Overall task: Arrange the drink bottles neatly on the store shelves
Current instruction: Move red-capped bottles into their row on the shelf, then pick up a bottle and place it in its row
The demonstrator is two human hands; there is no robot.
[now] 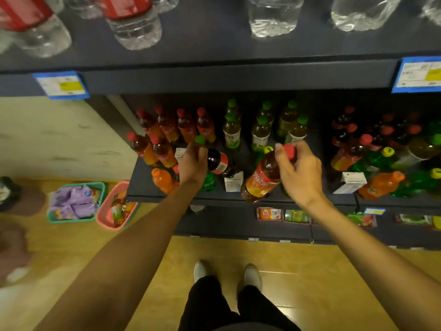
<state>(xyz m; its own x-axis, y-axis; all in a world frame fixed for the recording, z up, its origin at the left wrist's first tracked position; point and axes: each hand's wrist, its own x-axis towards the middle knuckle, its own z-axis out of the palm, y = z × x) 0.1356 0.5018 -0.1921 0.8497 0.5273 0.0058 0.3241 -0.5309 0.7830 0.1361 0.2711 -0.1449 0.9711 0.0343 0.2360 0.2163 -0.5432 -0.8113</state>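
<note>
At the front lip of a dark middle shelf (148, 187), a person's right hand (300, 173) grasps a red-capped tea bottle (261, 180) by its neck, tilted out past the edge, while the left hand (192, 163) curls around a dark cola bottle (218, 162) lying over the crowded front row. Upright red-capped bottles (167, 127) and green-capped bottles (260, 130) fill the back, small white cartons (233, 181) and an orange bottle (162, 180) hem in the front, and the upper shelf (238, 77) overhangs closely. Smooth clear plastic water bottles (274, 15) stand above; a pink basket (112, 206) and a green basket (76, 201) sit on the tan floor at left.
</note>
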